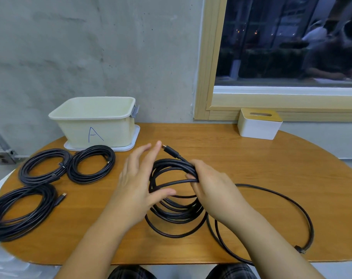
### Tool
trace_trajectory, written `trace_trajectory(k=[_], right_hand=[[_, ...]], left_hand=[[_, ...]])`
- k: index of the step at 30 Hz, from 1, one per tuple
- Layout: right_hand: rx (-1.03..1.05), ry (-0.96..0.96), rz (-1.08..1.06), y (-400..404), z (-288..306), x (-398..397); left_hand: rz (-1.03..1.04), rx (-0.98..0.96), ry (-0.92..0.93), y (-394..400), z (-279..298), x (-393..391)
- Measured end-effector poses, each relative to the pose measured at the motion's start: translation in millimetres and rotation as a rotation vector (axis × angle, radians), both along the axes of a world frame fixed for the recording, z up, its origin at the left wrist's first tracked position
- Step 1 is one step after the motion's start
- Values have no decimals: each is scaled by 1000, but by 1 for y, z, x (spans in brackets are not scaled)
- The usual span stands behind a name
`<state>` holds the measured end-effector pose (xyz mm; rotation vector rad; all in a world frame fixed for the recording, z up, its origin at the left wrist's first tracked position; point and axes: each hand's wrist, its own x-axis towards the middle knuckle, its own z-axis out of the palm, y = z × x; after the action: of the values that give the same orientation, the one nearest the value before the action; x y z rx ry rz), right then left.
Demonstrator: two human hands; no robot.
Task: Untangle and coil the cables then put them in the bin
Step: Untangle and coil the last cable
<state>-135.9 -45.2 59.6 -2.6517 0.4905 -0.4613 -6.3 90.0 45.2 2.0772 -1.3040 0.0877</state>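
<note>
My right hand [210,183] grips the top of a half-wound black cable coil [174,212] at the table's middle; its plug end [170,151] sticks out past my fingers. The uncoiled tail [300,206] loops out to the right, ending in a plug near the front edge. My left hand [140,178] hovers just left of the coil, fingers straight, thumb near the loops. Three finished black coils lie at the left: one far left [43,167], one beside it [90,164], one nearer the front [20,211]. The cream bin [94,119] marked "A" stands behind them.
The bin sits on a white lid [131,146] at the back left of the oval wooden table [251,158]. A white tissue box [258,123] with a wooden top stands at the back right under a window. A concrete wall runs behind.
</note>
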Motion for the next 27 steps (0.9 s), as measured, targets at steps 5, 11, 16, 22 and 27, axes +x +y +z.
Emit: trace_trajectory(k=[5,11,16,22,27], right_hand=[[-127,40,91,5,-3,3],[-101,-79,153,7,-1,-5],[-70,-113,120,6,1,-9],[27,-39,71,-9,9,-11],[270,-71,55,-18,2,-20]], left_hand=[[-118,-43,-558,-15,4,-8],[-144,79,-481,-17,7,-3],[-160,60,-452,-15,3,-10],[-97,-257,-242,-6,-2,-7],[-36,-402,28,-2,0,-7]])
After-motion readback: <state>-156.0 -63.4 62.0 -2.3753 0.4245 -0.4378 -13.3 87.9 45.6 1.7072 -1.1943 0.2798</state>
